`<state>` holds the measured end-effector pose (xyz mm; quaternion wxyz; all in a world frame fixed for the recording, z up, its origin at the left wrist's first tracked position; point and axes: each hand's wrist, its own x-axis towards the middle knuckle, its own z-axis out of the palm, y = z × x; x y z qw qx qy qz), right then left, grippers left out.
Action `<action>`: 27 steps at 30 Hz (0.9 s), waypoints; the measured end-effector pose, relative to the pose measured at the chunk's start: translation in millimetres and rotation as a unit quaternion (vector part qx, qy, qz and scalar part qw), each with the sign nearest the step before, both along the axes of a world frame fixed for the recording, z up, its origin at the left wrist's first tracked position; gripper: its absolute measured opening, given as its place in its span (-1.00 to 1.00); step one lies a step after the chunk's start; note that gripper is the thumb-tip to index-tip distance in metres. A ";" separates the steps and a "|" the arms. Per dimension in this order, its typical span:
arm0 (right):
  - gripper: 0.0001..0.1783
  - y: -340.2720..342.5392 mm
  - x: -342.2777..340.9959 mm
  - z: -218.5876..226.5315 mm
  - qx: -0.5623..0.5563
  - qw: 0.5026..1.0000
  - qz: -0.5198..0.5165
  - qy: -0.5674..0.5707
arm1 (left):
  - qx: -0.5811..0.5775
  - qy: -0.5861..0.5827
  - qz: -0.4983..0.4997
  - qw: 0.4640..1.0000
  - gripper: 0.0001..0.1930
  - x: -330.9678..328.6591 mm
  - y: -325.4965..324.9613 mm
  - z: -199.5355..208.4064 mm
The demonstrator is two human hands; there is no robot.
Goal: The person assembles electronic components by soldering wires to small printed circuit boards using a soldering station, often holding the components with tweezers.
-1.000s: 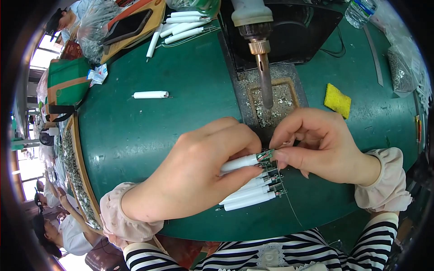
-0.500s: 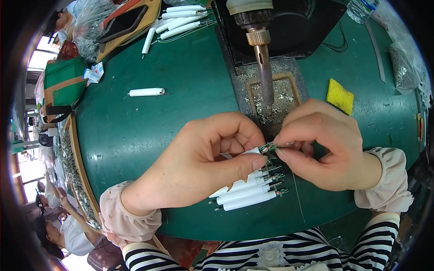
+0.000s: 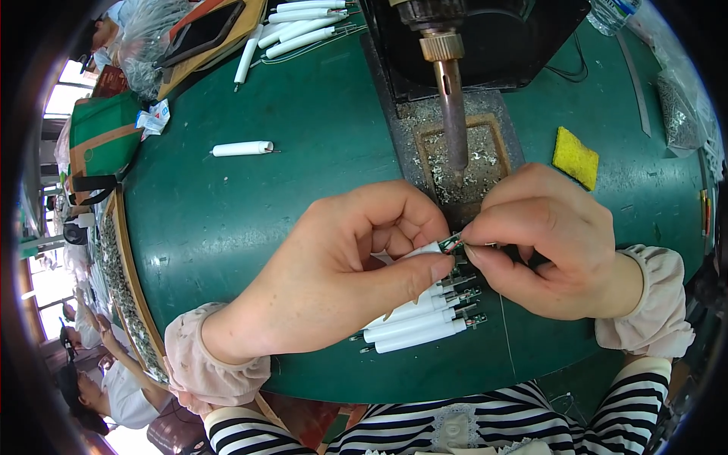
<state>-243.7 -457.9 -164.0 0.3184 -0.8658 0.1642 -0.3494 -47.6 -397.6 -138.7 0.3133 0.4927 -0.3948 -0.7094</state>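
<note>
My left hand is closed around a white tube, thumb in front and fingers curled behind. From the tube's right end a small green circuit board with red wire sticks out. Thumb and forefinger of my right hand pinch at that end, on what looks like a thin wire; the fingertips hide most of it. A fine pale strand runs down from beneath this hand. Below my left hand several white tubes lie side by side, boards pointing right, partly covered by my thumb and palm.
A soldering iron points down over a solder-spattered tray just beyond my hands. A yellow sponge lies at right. One white tube lies apart at left; more tubes are piled farther back, near a phone.
My right fingertips have shifted slightly at the board's end, and the held tube has moved a little up and right. The view has shifted slightly. Both grips stay closed.
</note>
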 end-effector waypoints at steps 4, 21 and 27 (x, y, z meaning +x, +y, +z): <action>-0.70 -0.7 -0.5 -2.7 -0.002 1.000 0.001 0.004 | -0.029 -0.018 0.003 0.999 -0.80 -0.8 0.8 -2.2; -0.74 -0.2 1.5 -1.0 -0.004 0.999 -0.024 0.028 | -0.112 -0.162 -0.022 0.980 -0.76 -4.6 3.8 -4.0; -0.74 -0.2 1.2 0.8 -0.010 0.999 -0.028 0.041 | -0.147 -0.184 -0.029 0.971 -0.76 -5.4 4.6 -6.7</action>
